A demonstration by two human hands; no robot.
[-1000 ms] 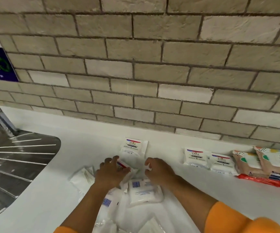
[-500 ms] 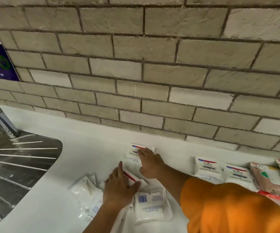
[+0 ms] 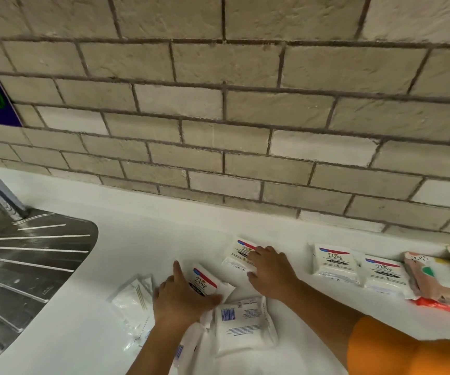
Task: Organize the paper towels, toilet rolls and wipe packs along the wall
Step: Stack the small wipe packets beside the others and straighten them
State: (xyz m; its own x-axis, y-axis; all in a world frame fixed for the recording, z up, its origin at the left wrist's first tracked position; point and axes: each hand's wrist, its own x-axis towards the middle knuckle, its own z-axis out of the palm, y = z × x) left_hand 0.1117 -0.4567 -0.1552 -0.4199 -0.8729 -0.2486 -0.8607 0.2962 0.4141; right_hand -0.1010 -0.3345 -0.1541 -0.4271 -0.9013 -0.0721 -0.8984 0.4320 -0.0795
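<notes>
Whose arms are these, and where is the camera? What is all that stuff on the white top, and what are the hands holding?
There is no machine here. These are a person's two bare arms, filmed by a camera worn on the head and looking down, so you see no face. The left hand grips a white Dove wipe pack with a red and blue stripe. The right hand lies flat on a second Dove pack, nearer the grey brick wall. A third Dove pack and a fourth Dove pack sit side by side by the wall, next to pink patterned packs. On the white counter there are also a white pack lying face down with a blue barcode, some clear plastic sachets and, on the left, a steel sink drainer.
</notes>
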